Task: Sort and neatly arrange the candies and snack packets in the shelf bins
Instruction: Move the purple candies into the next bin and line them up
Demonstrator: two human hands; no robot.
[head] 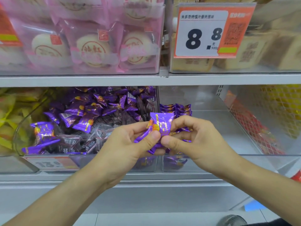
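Both hands hold a small bunch of purple candy packets (160, 123) in front of the lower shelf. My left hand (128, 144) pinches them from the left, my right hand (193, 139) from the right, thumbs nearly touching. One packet stands upright on top of the bunch. Behind my left hand, a clear bin (53, 158) holds a loose heap of purple packets (91, 111) mixed with dark brown ones (71, 142). To its right, a mostly bare clear bin (228, 162) has a tidy row of purple packets (175, 109) at its back left.
Yellow packets (9, 118) fill the bin at far left. A red mesh-print bag stack (254, 126) lies at right. The upper shelf carries pink pastry packs (91, 46), beige bread packs (254, 53) and an orange price tag (210, 31) reading 8.8.
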